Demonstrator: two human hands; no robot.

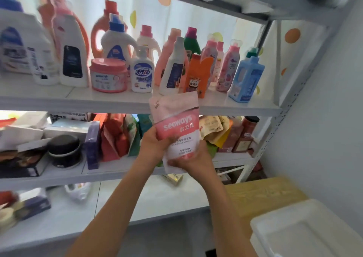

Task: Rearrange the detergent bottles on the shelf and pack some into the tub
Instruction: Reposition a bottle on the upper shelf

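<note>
A pink and white detergent refill pouch [177, 119] stands upright in front of the shelves, below the upper shelf's edge. My left hand [155, 142] grips its left side, and my right hand [193, 157] curls round its bottom right. Behind it, the upper shelf [117, 99] carries several detergent bottles: a white pump bottle [141, 73], a round pink tub [108, 75], an orange bottle [198, 75], a blue bottle [246, 79]. The white plastic tub [306, 229] sits at the lower right, and I cannot make out any contents.
The middle shelf [121, 170] holds boxes, bags, a stack of dark bowls [64, 150] and brown jars [243, 136]. A wooden surface [263, 195] lies beside the tub. A grey wall runs along the right, next to the shelf's metal upright [275, 131].
</note>
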